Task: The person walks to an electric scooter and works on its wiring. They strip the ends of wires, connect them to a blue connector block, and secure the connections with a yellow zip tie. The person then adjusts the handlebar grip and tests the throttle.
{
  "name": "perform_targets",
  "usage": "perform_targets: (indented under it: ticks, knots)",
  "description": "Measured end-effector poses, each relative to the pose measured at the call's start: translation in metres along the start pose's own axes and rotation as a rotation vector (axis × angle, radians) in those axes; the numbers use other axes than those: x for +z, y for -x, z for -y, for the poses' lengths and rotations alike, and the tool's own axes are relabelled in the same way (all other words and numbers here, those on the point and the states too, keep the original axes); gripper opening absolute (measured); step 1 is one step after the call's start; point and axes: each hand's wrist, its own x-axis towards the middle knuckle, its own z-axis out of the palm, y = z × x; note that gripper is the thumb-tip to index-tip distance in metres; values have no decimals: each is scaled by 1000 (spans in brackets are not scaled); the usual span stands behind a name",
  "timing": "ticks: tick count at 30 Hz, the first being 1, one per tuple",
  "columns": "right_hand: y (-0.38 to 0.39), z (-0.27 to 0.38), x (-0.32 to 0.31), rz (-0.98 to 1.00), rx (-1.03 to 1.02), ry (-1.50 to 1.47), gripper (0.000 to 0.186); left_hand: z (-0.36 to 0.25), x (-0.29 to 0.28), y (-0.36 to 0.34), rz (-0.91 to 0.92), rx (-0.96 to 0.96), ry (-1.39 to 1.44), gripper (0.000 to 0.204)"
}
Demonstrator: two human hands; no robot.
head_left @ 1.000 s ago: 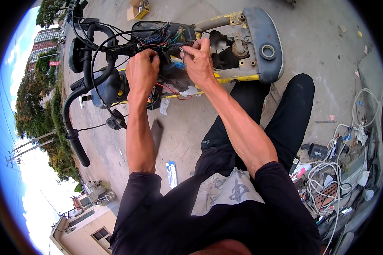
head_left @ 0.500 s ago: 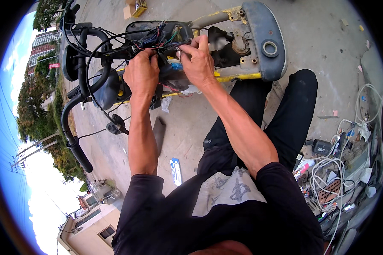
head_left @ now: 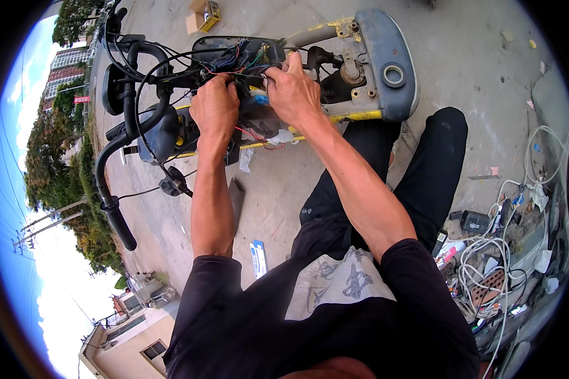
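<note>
Landmark is the stripped scooter with yellow metal frame rails (head_left: 354, 116). The tangled bundle of black, red, blue and green wires (head_left: 239, 58) sits in its uncovered middle, between the curved black tubular handlebar (head_left: 128, 110) and the rounded grey plastic tail cover (head_left: 398, 57). No cover over that stretch — likely why both hands reach straight in. Left hand (head_left: 215, 104) is at the bundle's handlebar end, fingers curled, thumb near them; right hand (head_left: 294, 95) is nearer the tail, thumb and forefinger bent inward. Grip on both: partly curled, but fingertips are lost among the wires, so no saying what either has hold of. Black-trousered legs (head_left: 433, 151) are on the scooter's near side, toward the tail; probably keeps both arms over the middle.

Surface: dusty grey concrete ground (head_left: 161, 224). Slim blue-and-white box (head_left: 258, 259) lies on the scooter's near side, open yellow-and-brown cardboard box (head_left: 205, 22) on its far side. Heap of white cables and scrap (head_left: 487, 278) beyond the tail, near side. Outdoors — green trees (head_left: 66, 167) beyond the handlebar, low beige building (head_left: 123, 344) off its near side.
</note>
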Motion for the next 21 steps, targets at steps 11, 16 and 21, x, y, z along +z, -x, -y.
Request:
perform_targets:
  ticks: [11, 16, 21]
  knots:
    - [2, 7, -3, 54, 85, -10, 17, 10, -3, 4, 4, 110, 30, 21]
    - [0, 6, -4, 61, 89, 28, 19, 9, 2, 0, 14, 108, 28, 20]
    - [-7, 13, -6, 86, 127, 89, 23, 14, 7, -4, 21, 108, 30, 20]
